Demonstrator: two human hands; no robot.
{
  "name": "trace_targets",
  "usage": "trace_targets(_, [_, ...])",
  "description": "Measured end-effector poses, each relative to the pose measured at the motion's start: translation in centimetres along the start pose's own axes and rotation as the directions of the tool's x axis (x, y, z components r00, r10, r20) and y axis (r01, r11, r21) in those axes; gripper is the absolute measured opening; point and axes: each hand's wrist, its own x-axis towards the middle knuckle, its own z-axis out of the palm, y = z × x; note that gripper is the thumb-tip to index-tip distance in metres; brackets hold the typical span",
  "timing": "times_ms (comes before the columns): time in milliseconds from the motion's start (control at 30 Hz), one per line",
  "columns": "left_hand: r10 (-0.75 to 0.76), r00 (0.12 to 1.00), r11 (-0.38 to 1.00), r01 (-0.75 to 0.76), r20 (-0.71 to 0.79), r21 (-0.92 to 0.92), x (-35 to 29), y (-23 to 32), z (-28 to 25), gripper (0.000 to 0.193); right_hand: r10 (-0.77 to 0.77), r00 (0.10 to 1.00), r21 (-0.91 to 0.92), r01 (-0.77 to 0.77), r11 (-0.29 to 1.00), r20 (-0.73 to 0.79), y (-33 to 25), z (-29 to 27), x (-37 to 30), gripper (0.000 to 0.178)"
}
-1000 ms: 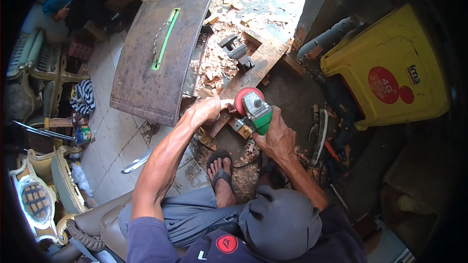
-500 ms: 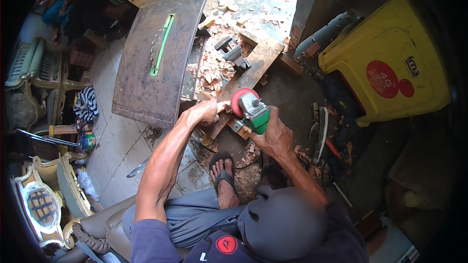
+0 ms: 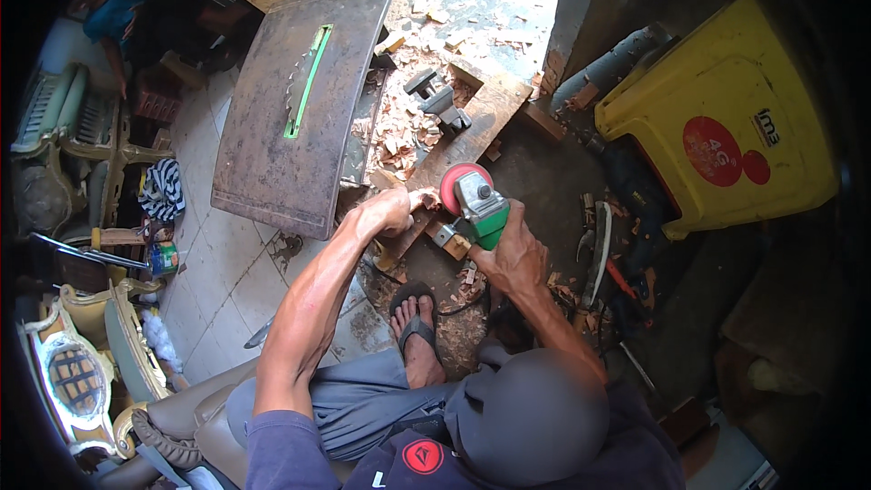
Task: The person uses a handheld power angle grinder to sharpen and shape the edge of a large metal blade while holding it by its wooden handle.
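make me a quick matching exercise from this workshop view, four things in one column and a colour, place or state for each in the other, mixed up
Things
1. angle grinder
2. plastic stool
3. crumpled cloth
4. flip-flop

Descriptions
A. dark and white stripes
B. worn on a bare foot
C. held in the right hand
D. bright yellow

Right pairs: 1-C, 2-D, 3-A, 4-B

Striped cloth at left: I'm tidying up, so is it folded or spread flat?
Neither: the striped cloth is bunched up; its dark and white stripes curve in different directions.
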Motion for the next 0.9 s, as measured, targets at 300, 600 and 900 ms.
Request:
trace_targets(300, [0.044,0.999,0.999,-0.044,-0.027,-0.004,-2.1,2.8,-2.3,0.044,-0.057,0.998,-0.039,0.057,0.998,-0.013,0.8,0.0,0.2,0.083])
trace_targets(600, [-0.117,0.969,0.992,0.102,-0.218,-0.077,-0.4,1.5,0.5,0.039,-0.031,0.999,-0.097,0.032,0.995,0.017,0.1,-0.4,0.2,0.081])
trace_targets(900, [-0.018,0.993,0.999,0.012,-0.120,-0.051,-0.2,-0.4,0.1,0.054,0.030,0.999,-0.080,-0.029,0.996,0.017,0.8,-0.9,0.6,0.077])
